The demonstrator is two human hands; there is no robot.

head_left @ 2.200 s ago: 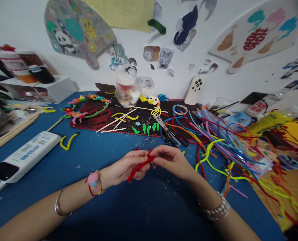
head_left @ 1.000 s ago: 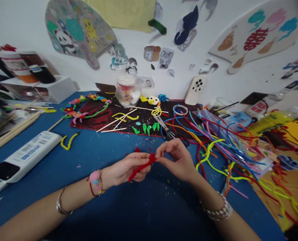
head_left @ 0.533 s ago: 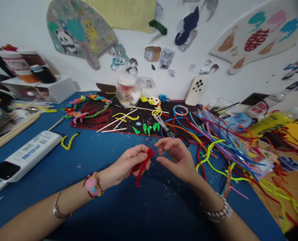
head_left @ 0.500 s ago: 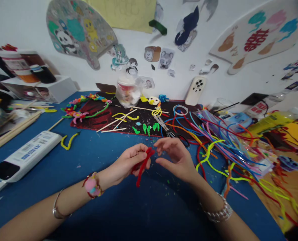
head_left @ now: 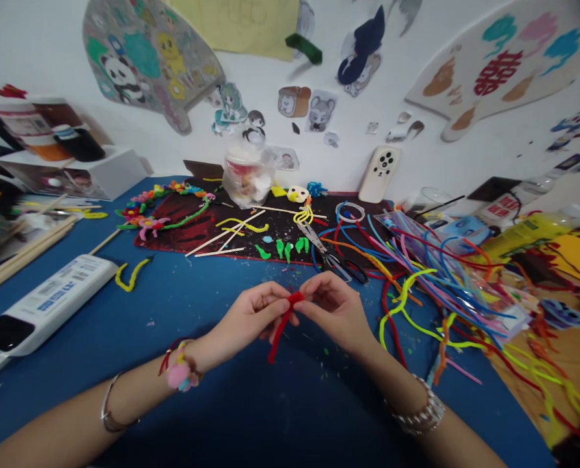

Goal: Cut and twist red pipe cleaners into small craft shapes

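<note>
**Red pipe cleaner pinched between both hands**

The left hand and right hand meet above the blue counter, fingers pressed together on the pipe cleaner's bent far end. Its long tail slants near and left from the pinch. Farther off lie black-handled scissors.

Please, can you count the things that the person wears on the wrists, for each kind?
Thin metal bangle: 1
Pompom bracelet: 1
Silver beaded bracelet: 1
Total: 3
</note>
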